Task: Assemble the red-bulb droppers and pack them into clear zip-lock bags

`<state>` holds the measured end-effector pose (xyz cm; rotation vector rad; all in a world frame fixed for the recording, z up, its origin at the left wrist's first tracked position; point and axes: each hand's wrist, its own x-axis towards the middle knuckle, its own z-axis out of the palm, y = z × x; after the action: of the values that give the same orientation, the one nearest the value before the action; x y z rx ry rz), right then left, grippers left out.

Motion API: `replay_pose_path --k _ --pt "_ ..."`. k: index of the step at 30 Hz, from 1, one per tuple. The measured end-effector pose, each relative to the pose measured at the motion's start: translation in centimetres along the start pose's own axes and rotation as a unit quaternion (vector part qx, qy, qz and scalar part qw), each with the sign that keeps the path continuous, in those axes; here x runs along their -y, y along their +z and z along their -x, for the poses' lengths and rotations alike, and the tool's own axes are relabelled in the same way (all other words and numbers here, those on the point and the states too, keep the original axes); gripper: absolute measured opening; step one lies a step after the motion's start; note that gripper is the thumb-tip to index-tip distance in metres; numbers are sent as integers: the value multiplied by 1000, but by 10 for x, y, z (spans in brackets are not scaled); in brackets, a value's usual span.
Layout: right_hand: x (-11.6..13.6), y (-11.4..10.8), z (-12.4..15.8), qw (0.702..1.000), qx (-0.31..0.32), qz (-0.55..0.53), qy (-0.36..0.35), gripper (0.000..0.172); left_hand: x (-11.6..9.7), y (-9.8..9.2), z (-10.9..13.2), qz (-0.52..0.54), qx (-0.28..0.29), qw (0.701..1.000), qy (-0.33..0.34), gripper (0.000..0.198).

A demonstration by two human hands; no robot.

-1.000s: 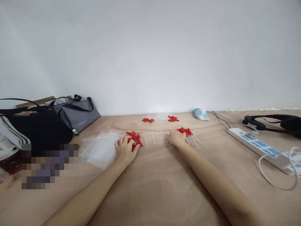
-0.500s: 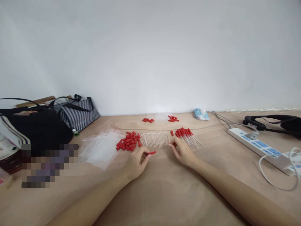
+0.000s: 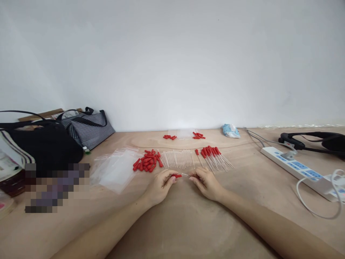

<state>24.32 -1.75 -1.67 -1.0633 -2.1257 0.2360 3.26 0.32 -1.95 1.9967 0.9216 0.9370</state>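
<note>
My left hand (image 3: 161, 185) pinches a small red rubber cap (image 3: 178, 176) just above the wooden table (image 3: 188, 223). My right hand (image 3: 206, 182) pinches a thin clear tube (image 3: 185, 174) whose tip meets the cap. Behind my hands lie a heap of loose red caps (image 3: 147, 163), a row of bare clear tubes (image 3: 178, 159), and a fan of several tubes with red caps fitted (image 3: 214, 155).
Clear zip bags (image 3: 115, 169) lie left of the caps. A black bag (image 3: 40, 147) and a striped bag (image 3: 86, 131) stand at the left. More caps and tubes (image 3: 184, 136) lie by the wall, near a blue packet (image 3: 230, 131). At right are a power strip (image 3: 299, 167) and a black headset (image 3: 312, 140).
Both hands drew back from the piles toward me. The left took a red cap, the right took a clear tube, and they have come together in front of the row.
</note>
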Motion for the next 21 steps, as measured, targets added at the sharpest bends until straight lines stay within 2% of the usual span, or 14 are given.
replay_pose_path --k 8,16,21 --pt "4 7 0 1000 10 -12 7 11 -4 2 0 57 11 998 -39 21" --pt "7 6 -1 998 52 0 -30 13 -12 -3 2 -134 -4 990 32 18" --pt "8 4 -1 997 49 32 -50 12 -17 -3 2 -134 -11 990 41 17"
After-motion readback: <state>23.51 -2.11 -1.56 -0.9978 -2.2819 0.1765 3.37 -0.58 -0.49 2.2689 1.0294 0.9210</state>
